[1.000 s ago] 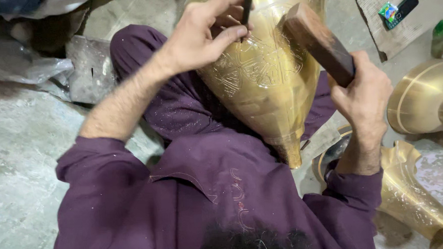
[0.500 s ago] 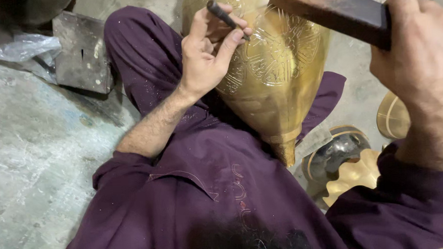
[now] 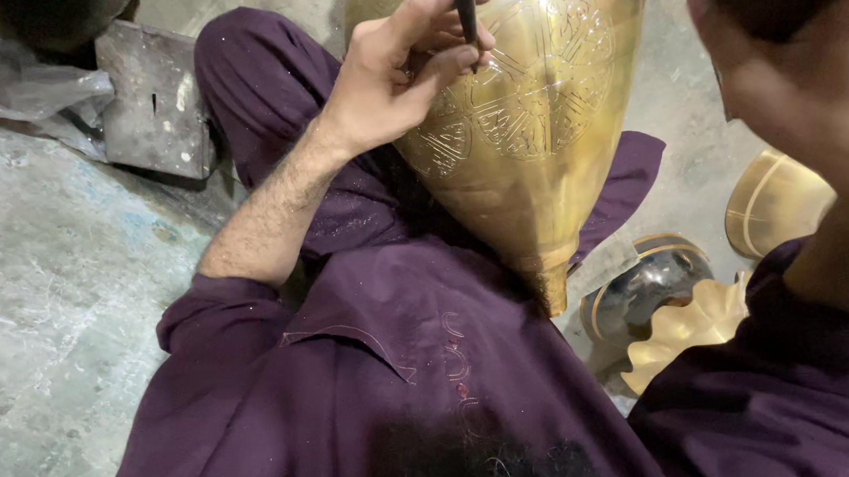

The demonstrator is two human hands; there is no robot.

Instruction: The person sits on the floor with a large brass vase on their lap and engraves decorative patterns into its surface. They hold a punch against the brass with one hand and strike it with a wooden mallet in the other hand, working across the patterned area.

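Holding a dark chisel (image 3: pixel 465 17) on the gold vase (image 3: pixel 534 119): left hand (image 3: pixel 394 78) | right hand (image 3: pixel 799 69) blurry, grip unclear | bare floor (image 3: pixel 56 312) left | brass pieces (image 3: pixel 696 327) crowd right

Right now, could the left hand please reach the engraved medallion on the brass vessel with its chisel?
Probably yes: the left hand already rests against the brass vessel, pinching the chisel right beside the medallion, with nothing between them.
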